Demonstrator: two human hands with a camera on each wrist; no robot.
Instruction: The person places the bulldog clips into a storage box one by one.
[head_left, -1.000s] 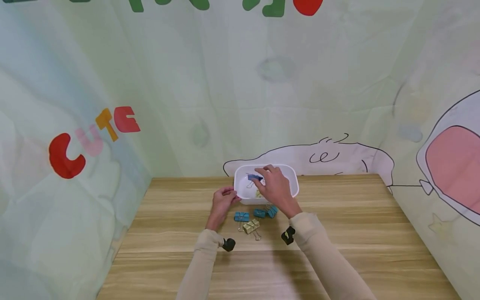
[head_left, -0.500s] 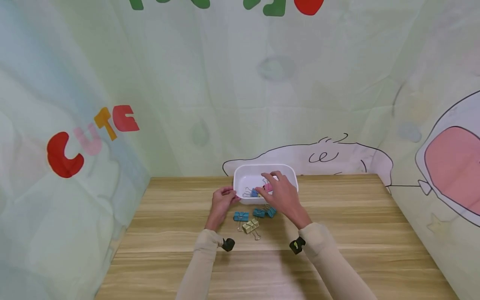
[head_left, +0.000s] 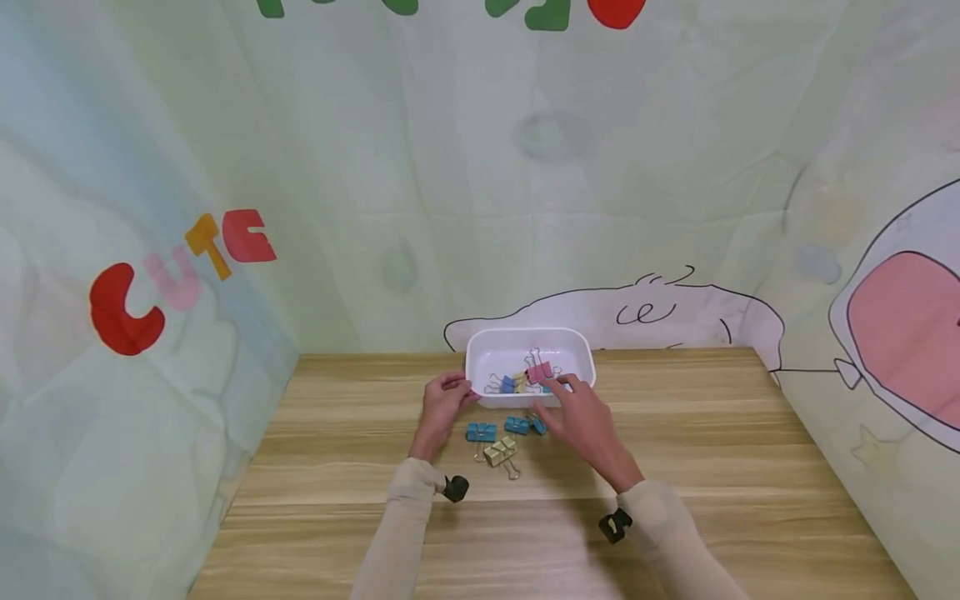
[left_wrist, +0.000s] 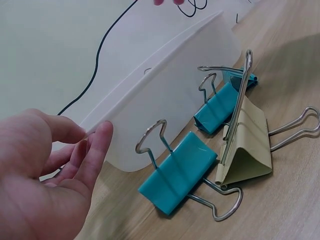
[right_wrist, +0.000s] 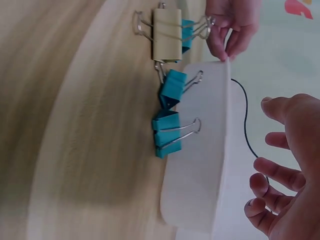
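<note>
4 binder clips [head_left: 502, 437] on table, 1 tub [head_left: 529, 343].

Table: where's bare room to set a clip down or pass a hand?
Free: the table right of the tub to the backdrop, the strip left of the left hand, and the near edge. Crowded: in front of the tub, where clips lie between both hands.
</note>
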